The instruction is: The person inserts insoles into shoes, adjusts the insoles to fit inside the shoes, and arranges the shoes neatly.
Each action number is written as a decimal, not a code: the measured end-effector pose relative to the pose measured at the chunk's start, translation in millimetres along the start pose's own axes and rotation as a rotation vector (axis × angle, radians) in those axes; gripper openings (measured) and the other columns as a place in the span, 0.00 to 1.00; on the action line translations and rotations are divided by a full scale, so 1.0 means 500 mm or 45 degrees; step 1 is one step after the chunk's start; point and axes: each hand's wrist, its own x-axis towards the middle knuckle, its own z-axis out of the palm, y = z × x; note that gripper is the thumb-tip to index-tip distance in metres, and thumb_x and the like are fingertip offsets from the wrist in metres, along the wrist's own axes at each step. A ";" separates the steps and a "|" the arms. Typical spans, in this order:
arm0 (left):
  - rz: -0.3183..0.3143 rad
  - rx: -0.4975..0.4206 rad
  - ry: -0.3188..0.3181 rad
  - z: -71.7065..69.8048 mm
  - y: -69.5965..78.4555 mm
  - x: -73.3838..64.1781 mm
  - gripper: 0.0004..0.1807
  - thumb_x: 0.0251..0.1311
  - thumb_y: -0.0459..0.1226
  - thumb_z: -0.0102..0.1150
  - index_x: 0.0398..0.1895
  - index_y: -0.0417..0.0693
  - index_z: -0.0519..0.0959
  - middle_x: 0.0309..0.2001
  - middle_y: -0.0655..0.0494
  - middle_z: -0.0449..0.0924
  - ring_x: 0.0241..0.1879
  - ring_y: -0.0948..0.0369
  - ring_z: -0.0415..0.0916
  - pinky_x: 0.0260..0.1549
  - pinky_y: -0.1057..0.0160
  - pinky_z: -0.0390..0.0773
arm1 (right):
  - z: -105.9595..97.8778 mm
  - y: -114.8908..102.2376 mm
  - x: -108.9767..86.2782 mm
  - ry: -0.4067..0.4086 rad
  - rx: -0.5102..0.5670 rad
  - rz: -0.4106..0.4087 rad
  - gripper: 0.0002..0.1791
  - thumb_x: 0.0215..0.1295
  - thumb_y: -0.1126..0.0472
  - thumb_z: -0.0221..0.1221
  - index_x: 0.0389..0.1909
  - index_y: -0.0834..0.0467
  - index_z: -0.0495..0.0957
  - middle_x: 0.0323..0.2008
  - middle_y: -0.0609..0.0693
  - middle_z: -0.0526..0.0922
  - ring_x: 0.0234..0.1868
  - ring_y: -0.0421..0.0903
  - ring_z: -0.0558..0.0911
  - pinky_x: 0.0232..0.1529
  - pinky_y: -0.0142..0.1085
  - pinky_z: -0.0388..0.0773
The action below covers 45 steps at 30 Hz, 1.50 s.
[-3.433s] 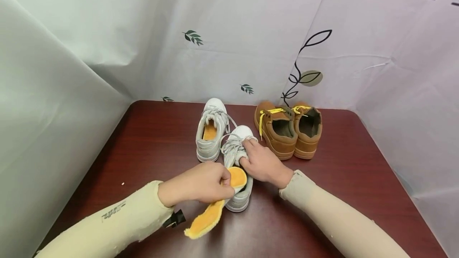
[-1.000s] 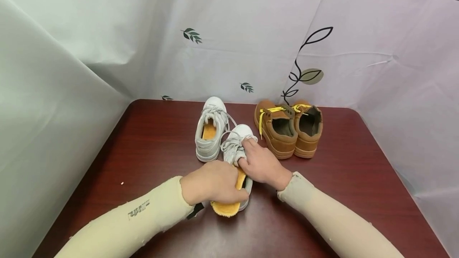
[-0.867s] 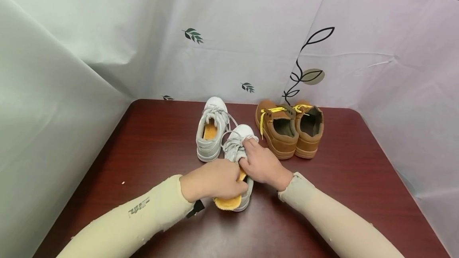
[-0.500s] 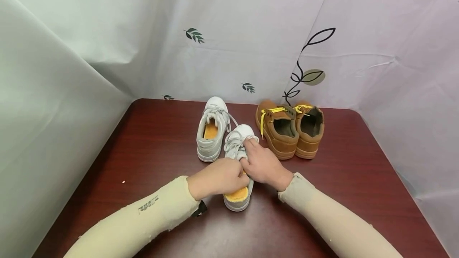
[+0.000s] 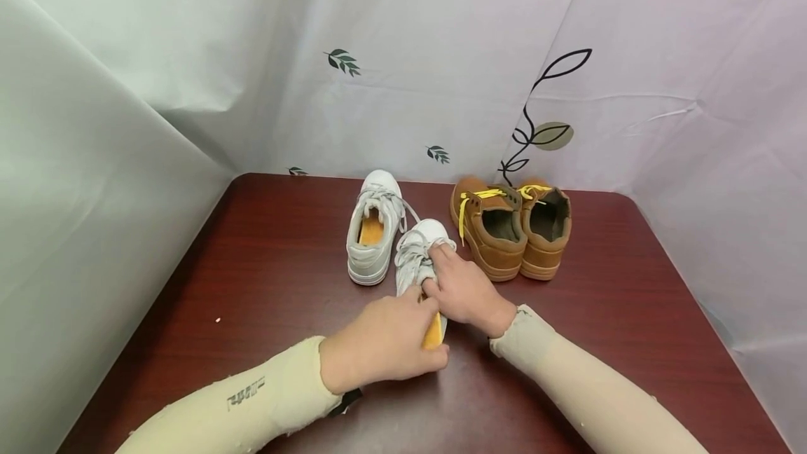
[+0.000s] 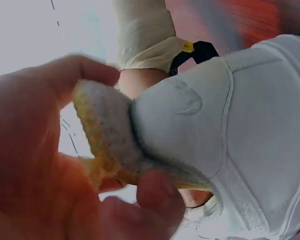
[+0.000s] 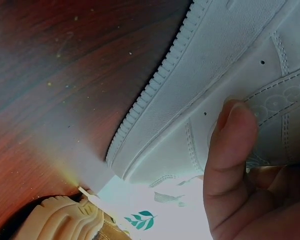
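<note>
A white sneaker (image 5: 431, 230) with grey laces stands mid-table, toe pointing away. My right hand (image 5: 465, 291) grips its upper by the laces and tongue; the right wrist view shows a finger (image 7: 235, 135) against the sneaker's side. A fuzzy yellow insole (image 5: 433, 332) lies partly in that sneaker's opening. At the heel end, my left hand (image 5: 384, 343) holds the insole, covering much of the sneaker's back. In the left wrist view, the insole's pale underside (image 6: 107, 112) sticks up past the sneaker's collar, between my fingers and thumb.
Left of it stands the matching white sneaker (image 5: 368, 258), a yellow insole (image 5: 370, 228) inside. Two brown shoes (image 5: 494, 254) with yellow laces sit close together at the back right. White patterned cloth (image 5: 403, 76) hangs behind the dark red table (image 5: 284, 251).
The insole, earlier hanging out past the heel, now lies mostly within the sneaker. My left hand has just shifted back toward the heel, its thumb spread. The right hand keeps its place.
</note>
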 end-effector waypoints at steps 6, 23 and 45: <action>0.150 -0.028 0.140 -0.003 -0.008 -0.001 0.13 0.51 0.41 0.60 0.16 0.59 0.67 0.22 0.65 0.65 0.20 0.66 0.64 0.17 0.66 0.65 | 0.002 0.000 -0.001 0.038 -0.008 -0.027 0.15 0.63 0.55 0.49 0.47 0.60 0.70 0.42 0.53 0.72 0.33 0.48 0.76 0.28 0.46 0.79; 0.192 0.025 0.304 0.035 -0.046 0.041 0.12 0.59 0.38 0.62 0.21 0.55 0.70 0.22 0.62 0.68 0.23 0.62 0.71 0.22 0.62 0.72 | 0.003 0.002 -0.002 0.065 -0.012 -0.036 0.23 0.63 0.56 0.52 0.56 0.63 0.71 0.51 0.55 0.75 0.38 0.53 0.80 0.33 0.50 0.81; 0.277 0.096 -0.002 0.029 -0.051 0.005 0.23 0.65 0.60 0.55 0.46 0.55 0.81 0.37 0.65 0.79 0.30 0.62 0.78 0.28 0.60 0.78 | 0.005 0.005 -0.001 0.048 -0.006 -0.014 0.20 0.65 0.54 0.49 0.53 0.61 0.71 0.47 0.53 0.74 0.36 0.50 0.79 0.33 0.48 0.81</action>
